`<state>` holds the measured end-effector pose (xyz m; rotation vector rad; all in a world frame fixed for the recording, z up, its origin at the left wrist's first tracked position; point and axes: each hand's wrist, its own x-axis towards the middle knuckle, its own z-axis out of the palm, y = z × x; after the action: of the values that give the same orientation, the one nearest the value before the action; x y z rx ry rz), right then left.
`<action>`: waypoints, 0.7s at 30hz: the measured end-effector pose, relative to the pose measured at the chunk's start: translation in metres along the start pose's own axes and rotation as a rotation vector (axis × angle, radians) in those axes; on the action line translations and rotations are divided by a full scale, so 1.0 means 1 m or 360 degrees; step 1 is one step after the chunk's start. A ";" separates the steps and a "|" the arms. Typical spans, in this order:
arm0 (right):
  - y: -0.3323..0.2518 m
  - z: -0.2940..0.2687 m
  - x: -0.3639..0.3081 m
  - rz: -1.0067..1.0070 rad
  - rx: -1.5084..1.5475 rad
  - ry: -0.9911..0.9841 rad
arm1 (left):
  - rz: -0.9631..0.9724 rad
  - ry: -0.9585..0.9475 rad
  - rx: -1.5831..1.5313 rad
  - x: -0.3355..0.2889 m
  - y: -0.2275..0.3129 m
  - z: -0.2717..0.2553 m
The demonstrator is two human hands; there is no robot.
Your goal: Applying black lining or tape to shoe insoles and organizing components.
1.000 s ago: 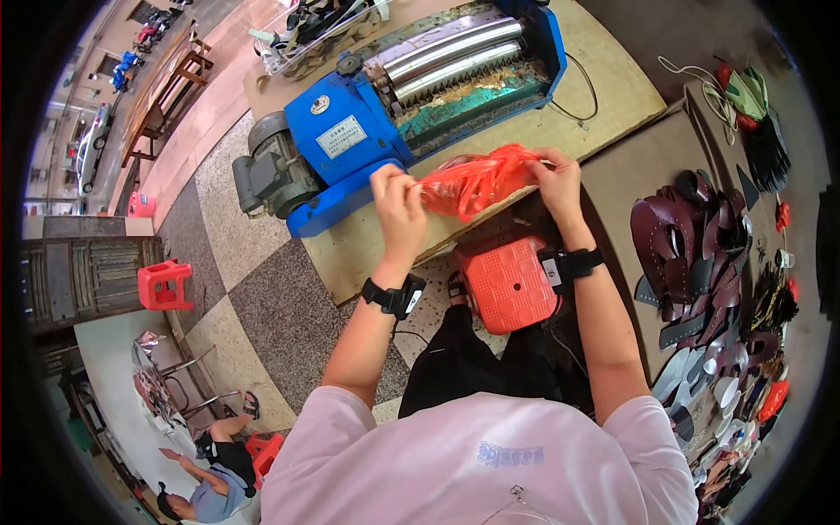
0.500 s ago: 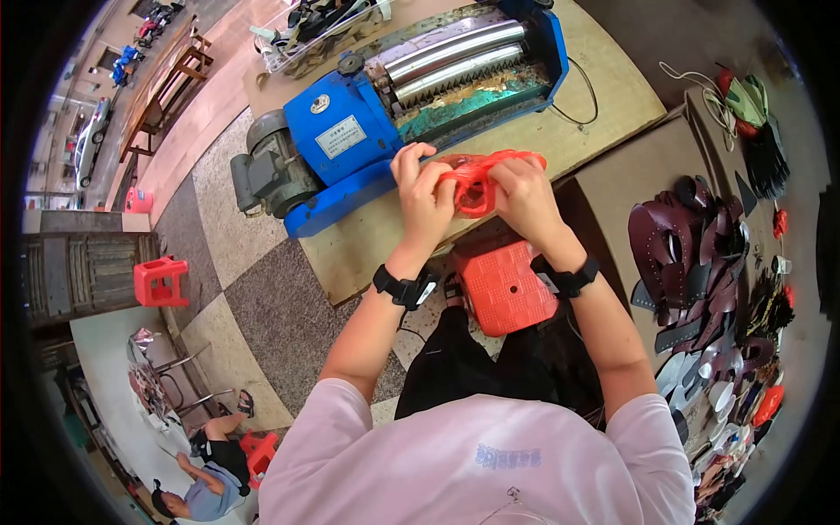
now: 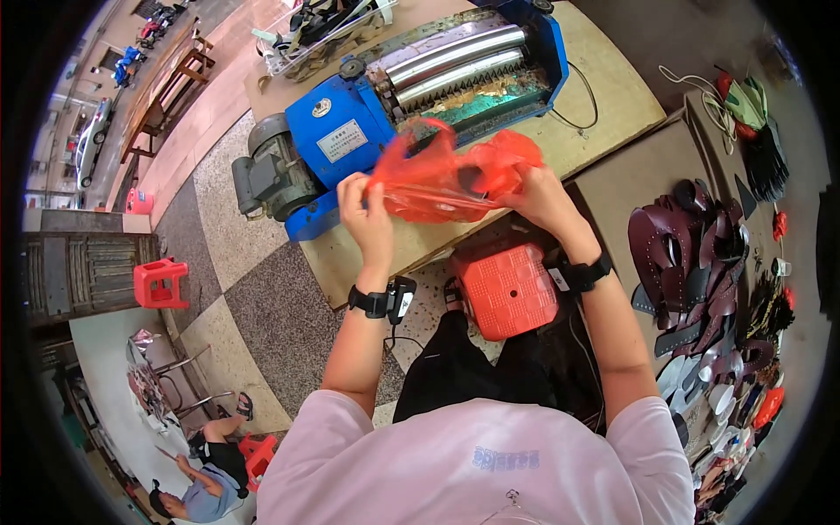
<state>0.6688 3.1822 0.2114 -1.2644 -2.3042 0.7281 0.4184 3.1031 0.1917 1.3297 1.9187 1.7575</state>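
A thin red plastic bag (image 3: 437, 188) is stretched between my hands above the front edge of the wooden table (image 3: 604, 96). My left hand (image 3: 363, 210) pinches its left side, and my right hand (image 3: 535, 194) grips the bunched right side. Dark patches show through an opening in the bag, but what they are I cannot tell. Just beyond it stands a blue roller machine (image 3: 337, 122) with shiny metal rollers and a grey motor. Below my hands, a red plastic stool (image 3: 509, 293) stands by my legs.
Dark red leather pieces (image 3: 669, 254) and other cut parts lie heaped on the brown surface at right. A clear bin (image 3: 328, 44) of straps sits behind the machine. Another red stool (image 3: 161, 283) is on the checkered floor, and a person (image 3: 210, 481) sits at lower left.
My hands have moved apart, the left one outward and down. The red bag has gone from a gathered bundle to spread and stretched between them.
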 end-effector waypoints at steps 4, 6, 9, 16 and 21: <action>-0.006 -0.005 0.005 -0.0060 -0.0289 -0.0202 | 0.0259 -0.0094 0.0370 -0.001 0.023 -0.006; -0.014 -0.003 0.006 -0.0141 -0.0394 -0.0360 | 0.0652 -0.0264 0.0584 -0.010 0.044 0.002; -0.022 -0.001 0.014 -0.0271 -0.0099 -0.0256 | 0.0927 -0.0801 0.0876 -0.015 0.063 0.017; -0.005 -0.010 0.024 -0.0198 0.0323 -0.0448 | 0.1020 -0.1086 0.0764 0.004 0.019 0.001; 0.026 0.014 0.030 0.0102 0.0971 -0.0767 | 0.0835 -0.0965 0.0450 -0.021 -0.026 -0.001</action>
<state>0.6619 3.2165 0.1872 -0.9422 -2.1039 1.7517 0.4174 3.0901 0.1607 2.3033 1.5851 1.0483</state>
